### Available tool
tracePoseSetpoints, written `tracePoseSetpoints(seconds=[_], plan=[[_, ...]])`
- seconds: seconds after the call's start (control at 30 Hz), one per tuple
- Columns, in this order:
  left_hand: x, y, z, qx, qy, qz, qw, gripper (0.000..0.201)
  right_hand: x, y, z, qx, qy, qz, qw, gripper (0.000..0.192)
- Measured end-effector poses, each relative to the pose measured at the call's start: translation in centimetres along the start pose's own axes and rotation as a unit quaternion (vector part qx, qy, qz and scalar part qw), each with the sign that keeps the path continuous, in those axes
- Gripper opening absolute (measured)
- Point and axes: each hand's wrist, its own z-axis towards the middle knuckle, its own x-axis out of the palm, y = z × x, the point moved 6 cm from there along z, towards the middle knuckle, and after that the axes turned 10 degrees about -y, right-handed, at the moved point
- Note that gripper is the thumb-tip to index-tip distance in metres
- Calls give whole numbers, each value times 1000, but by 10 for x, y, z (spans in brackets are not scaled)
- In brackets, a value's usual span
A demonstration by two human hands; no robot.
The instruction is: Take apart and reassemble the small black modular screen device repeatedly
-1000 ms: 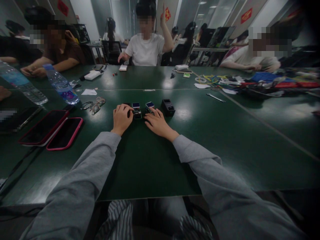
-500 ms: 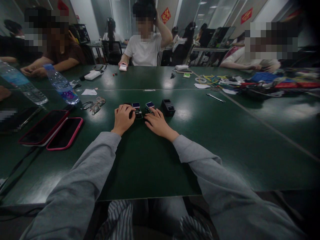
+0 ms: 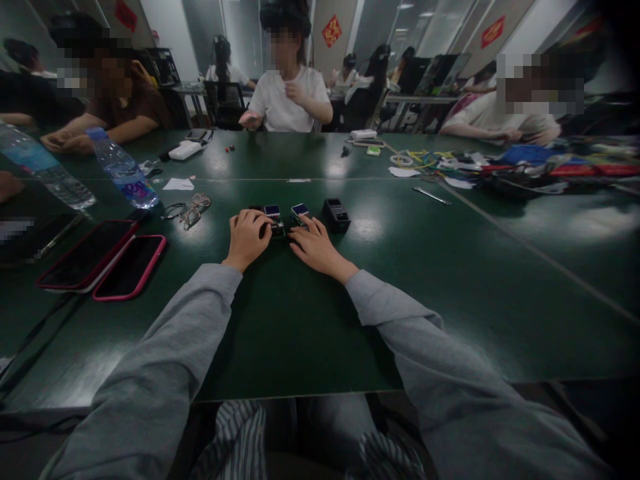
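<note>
My left hand (image 3: pixel 249 233) rests on the table with its fingers curled over the left side of a small dark electronic device with a screen (image 3: pixel 273 212). Its thumb and forefinger meet the device's edge. A second small device with a screen (image 3: pixel 299 209) stands just to the right, partly hidden under my right hand (image 3: pixel 315 243). The right fingers lie stretched over its lower part, apart from one another. Beside that hand, untouched, stands a black box-shaped device (image 3: pixel 337 215). Something dark behind my left fingers is mostly covered.
Two red-edged phones (image 3: pixel 131 268) lie to the left, near a water bottle (image 3: pixel 127 170) and eyeglasses (image 3: pixel 194 211). A wrench (image 3: pixel 432 195) and a heap of cables (image 3: pixel 520 163) lie at the right. Several people sit around the green table (image 3: pixel 300 333).
Both my hands stay nearly still on the two small devices. Across the table, the person in white has lowered a hand from the head to the chest and drawn the other back.
</note>
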Motion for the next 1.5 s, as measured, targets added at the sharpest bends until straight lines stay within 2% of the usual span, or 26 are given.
tracePoseSetpoints(seconds=[1.5], plan=[[-4,-8,1,14,6,-15,1000,22,-1,1,0,0,3,5,1000,33]])
